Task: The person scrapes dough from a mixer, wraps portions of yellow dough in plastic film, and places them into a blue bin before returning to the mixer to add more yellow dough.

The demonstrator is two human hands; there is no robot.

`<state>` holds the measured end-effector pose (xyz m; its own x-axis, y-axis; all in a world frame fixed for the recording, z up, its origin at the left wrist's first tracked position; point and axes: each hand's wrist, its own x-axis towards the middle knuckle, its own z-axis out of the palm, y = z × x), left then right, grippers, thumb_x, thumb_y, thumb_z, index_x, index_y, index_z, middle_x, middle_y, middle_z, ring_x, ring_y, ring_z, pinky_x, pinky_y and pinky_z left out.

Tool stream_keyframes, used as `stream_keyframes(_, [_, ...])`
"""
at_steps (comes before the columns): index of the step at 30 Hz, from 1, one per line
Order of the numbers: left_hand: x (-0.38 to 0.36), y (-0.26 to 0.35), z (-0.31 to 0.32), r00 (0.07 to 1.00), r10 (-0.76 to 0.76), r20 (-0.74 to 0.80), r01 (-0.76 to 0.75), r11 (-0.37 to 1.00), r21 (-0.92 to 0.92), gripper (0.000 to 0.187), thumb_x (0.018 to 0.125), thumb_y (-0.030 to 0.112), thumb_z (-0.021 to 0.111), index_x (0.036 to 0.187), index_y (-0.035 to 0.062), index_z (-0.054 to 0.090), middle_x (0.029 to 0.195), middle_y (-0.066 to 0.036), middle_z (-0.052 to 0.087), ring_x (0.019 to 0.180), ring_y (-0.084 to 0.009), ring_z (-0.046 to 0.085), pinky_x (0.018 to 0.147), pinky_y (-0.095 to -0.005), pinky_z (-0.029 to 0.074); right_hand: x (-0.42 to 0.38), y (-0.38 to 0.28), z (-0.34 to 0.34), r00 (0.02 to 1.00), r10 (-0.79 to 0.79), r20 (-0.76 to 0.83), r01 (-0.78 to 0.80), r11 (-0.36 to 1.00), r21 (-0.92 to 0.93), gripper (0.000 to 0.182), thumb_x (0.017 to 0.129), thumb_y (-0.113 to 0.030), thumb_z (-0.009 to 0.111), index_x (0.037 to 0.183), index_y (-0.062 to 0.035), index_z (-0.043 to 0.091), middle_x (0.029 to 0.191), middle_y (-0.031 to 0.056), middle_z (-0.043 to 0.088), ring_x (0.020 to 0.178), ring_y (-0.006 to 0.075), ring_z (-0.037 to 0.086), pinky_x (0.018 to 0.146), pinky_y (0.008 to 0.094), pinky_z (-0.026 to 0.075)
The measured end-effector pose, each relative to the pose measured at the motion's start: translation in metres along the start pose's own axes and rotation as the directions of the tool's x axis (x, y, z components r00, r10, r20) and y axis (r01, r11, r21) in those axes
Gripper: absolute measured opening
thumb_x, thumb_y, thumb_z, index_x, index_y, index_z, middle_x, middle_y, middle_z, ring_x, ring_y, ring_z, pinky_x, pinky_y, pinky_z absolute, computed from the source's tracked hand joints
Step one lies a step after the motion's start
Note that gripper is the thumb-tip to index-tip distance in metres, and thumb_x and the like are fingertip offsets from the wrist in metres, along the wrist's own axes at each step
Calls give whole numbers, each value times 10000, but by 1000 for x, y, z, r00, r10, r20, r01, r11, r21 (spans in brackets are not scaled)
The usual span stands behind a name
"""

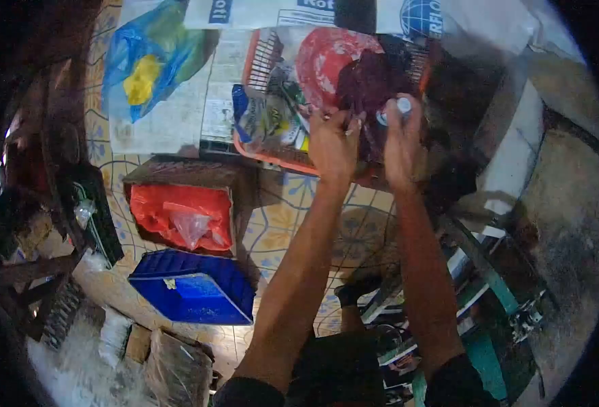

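Observation:
An orange plastic basket (282,161) lies ahead of me, with a red round item (318,57) dusted in white at its back. Over its near side, my left hand (333,144) has its fingers curled; whatever they pinch is too small to make out. Close by on the right, my right hand (402,146) is closed around a small container with a white cap (404,105), whose body is mostly hidden by the fingers. Dark cloth or plastic (367,81) fills the space beyond both hands. Plastic packets (272,122) lie in the basket's left part.
A blue plastic bag with a yellow item (143,80) lies on white printed sheeting (157,132) at left. Below stand a cardboard box (241,180) lined with red plastic and a blue crate (238,295) on the tiled floor. Green metal framework (486,271) stands at right.

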<state>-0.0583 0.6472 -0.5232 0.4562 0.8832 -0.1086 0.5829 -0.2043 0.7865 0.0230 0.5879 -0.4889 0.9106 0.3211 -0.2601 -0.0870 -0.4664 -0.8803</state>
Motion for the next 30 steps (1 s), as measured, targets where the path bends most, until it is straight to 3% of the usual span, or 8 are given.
stream_keyframes(2, [15, 8, -2, 993, -116, 22, 114, 989, 95, 256, 814, 236, 677, 973, 35, 672, 927, -198, 641, 856, -354, 628, 750, -425, 490, 14, 1, 11, 1000, -23, 17, 21, 993, 113, 310, 932, -207, 577, 1195, -58, 515, 1051, 71, 563, 985, 179, 531, 867, 318, 424])
stream_keyframes(7, [37, -14, -6, 930, -257, 263, 298, 946, -127, 425, 847, 251, 625, 1193, 10, 562, 1067, -282, 609, 976, -412, 603, 809, -477, 469, 48, 44, 36, 927, -308, 215, 356, 903, -242, 342, 900, -161, 596, 1221, -78, 515, 1102, 170, 606, 990, 317, 597, 861, 374, 448])
stream_keyframes(12, [11, -27, -46, 966, -137, 220, 178, 968, -176, 468, 866, 177, 648, 1279, 6, 512, 968, -201, 664, 862, -333, 654, 768, -390, 495, 48, 47, 48, 951, -82, 299, 208, 884, -419, 363, 893, -95, 567, 1245, -151, 496, 1117, 206, 607, 1052, 368, 594, 853, 425, 455])
stream_keyframes(15, [-28, -33, -92, 965, -176, 194, 223, 941, -255, 351, 864, 144, 650, 1189, 30, 581, 931, -141, 674, 770, -256, 656, 733, -347, 504, 55, 50, 38, 896, -41, 442, 245, 876, -416, 456, 880, -98, 580, 1316, -128, 452, 1253, 192, 552, 1120, 374, 562, 891, 443, 449])
stream_keyframes(19, [-89, -46, -151, 889, -404, 217, 451, 853, -262, 231, 879, 149, 639, 1084, 43, 632, 910, -114, 680, 761, -207, 651, 727, -329, 503, 52, 50, 23, 884, -300, 358, 446, 768, -460, 608, 852, -157, 637, 1394, -62, 377, 1332, 161, 495, 1114, 306, 567, 904, 400, 463])
stream_keyframes(25, [-211, -99, -208, 902, -408, 145, 420, 905, -71, 198, 872, 218, 638, 940, 36, 677, 970, -133, 660, 739, -278, 628, 683, -354, 497, -11, 47, -34, 948, -54, 312, 197, 872, -447, 310, 886, -271, 612, 1069, -21, 626, 976, 116, 657, 826, 236, 613, 744, 385, 479])
stream_keyframes(28, [-270, -112, -240, 737, -629, 249, 644, 765, 26, 261, 883, 288, 617, 933, 41, 681, 946, -154, 666, 758, -307, 644, 701, -368, 502, -82, 61, -47, 890, 78, 449, 223, 784, -579, 318, 910, -318, 566, 872, -13, 645, 794, 87, 656, 710, 245, 599, 677, 385, 459])
stream_keyframes(30, [-320, -129, -248, 774, -611, 167, 625, 779, -43, 299, 882, 327, 609, 959, 47, 679, 933, -169, 669, 791, -329, 652, 720, -376, 505, -116, 95, -56, 821, 121, 558, 317, 716, -622, 326, 916, -317, 553, 867, -5, 633, 764, 98, 642, 677, 246, 589, 663, 372, 458])
